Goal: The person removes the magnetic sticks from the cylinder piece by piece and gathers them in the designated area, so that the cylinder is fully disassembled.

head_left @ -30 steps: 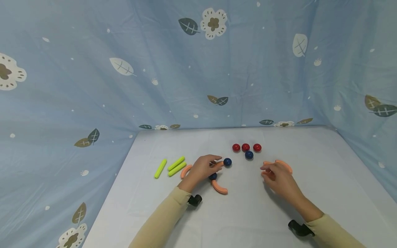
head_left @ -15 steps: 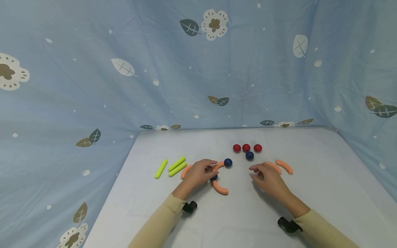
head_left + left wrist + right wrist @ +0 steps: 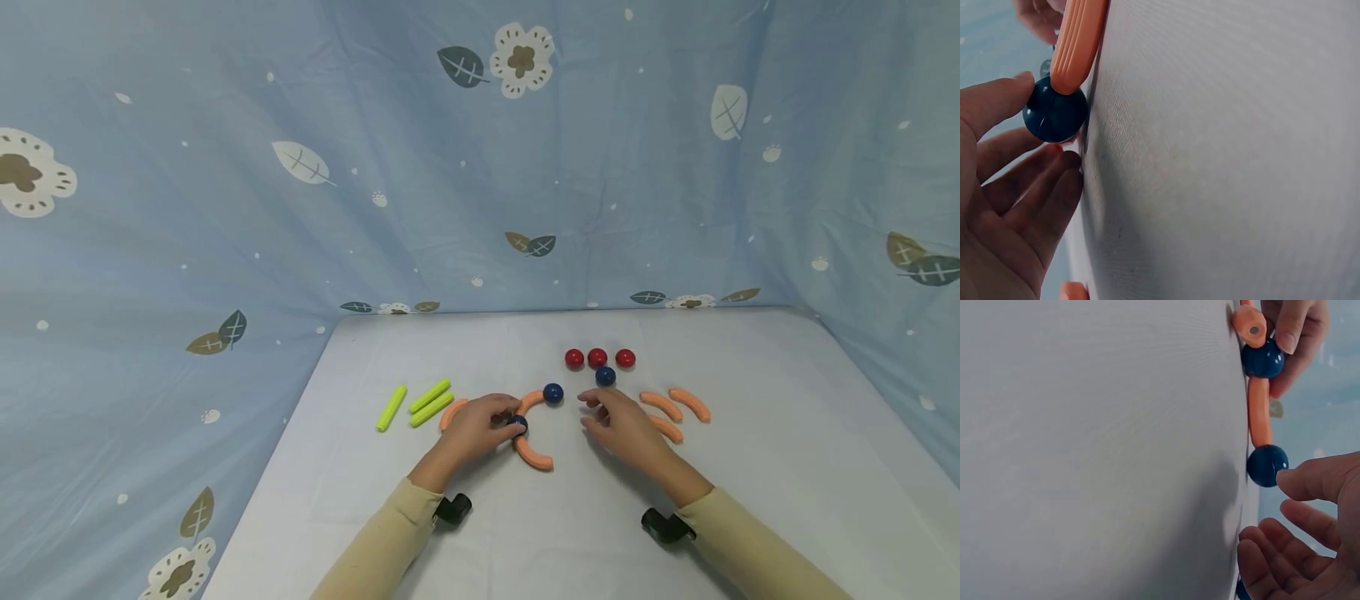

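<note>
A glossy dark blue ball [image 3: 518, 425] joins two curved orange pieces on the white table. My left hand [image 3: 472, 432] pinches this ball between thumb and fingers, the thumb [image 3: 1007, 100] lying against its side in the left wrist view. One curved orange piece [image 3: 531, 400] runs back from it to a second blue ball [image 3: 553, 393]; the other curved orange piece [image 3: 535, 456] bends toward the front. To the right of the second ball my right hand [image 3: 624, 429] hovers with fingers apart and nothing held. Its thumb tip [image 3: 1291, 481] overlaps that ball's edge in the right wrist view.
Several red balls [image 3: 597, 357] and another blue ball [image 3: 605, 376] sit toward the back. Several loose orange pieces [image 3: 690, 405] lie right of my right hand. Yellow-green sticks [image 3: 392, 408] lie at left, beside a partly hidden orange piece [image 3: 452, 412]. A blue patterned curtain [image 3: 480, 167] hangs behind.
My right hand has moved left from the loose orange pieces toward the second blue ball. My left hand has drawn slightly back toward the front left and now holds the joining ball.
</note>
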Demonstrator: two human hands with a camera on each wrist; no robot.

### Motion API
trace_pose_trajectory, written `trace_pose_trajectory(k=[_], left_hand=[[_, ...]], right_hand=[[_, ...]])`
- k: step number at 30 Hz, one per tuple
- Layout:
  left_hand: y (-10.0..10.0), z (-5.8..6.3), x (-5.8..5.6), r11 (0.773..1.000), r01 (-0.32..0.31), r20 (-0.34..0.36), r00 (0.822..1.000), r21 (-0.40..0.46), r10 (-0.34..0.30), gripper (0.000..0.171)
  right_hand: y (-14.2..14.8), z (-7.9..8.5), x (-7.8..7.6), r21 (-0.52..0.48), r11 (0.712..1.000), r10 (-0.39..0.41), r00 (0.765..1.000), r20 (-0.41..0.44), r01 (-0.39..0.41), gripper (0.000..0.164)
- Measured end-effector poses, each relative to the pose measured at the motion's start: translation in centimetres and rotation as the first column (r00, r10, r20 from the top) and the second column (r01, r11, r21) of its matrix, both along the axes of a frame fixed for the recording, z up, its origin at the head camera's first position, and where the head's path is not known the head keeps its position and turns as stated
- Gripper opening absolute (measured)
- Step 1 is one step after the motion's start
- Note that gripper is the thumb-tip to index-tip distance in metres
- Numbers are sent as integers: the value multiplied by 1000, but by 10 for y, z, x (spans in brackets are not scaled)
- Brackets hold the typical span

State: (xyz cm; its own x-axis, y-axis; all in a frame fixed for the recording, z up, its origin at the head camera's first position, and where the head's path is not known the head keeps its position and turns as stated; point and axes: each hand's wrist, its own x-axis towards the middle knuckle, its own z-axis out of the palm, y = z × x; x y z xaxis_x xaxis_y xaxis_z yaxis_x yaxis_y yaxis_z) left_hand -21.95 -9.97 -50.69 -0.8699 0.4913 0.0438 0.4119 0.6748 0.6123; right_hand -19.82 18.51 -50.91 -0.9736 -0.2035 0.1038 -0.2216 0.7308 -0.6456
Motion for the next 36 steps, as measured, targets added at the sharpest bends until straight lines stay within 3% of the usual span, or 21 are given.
trace_pose_trajectory(k=[8,19,25,36], left_hand=[[-2,1,1,998,-1,4,1000,-55,1,48],[-3,2,4,998,12,-10,1000,-59,-13,45],[-1,4,4,997,22,-29,999,-68,-24,43],[3,5,4,993,11,-27,1000,-115,-14,44]], right_hand=[[-15,1,-14,19,1000,-2,1000,24,1,46],[-35,1,-27,60,997,46,999,-21,-44,52],[-40,-1,-30,92,995,51,997,-59,-46,49],[-43,0,-34,93,995,39,998,-43,-35,39]])
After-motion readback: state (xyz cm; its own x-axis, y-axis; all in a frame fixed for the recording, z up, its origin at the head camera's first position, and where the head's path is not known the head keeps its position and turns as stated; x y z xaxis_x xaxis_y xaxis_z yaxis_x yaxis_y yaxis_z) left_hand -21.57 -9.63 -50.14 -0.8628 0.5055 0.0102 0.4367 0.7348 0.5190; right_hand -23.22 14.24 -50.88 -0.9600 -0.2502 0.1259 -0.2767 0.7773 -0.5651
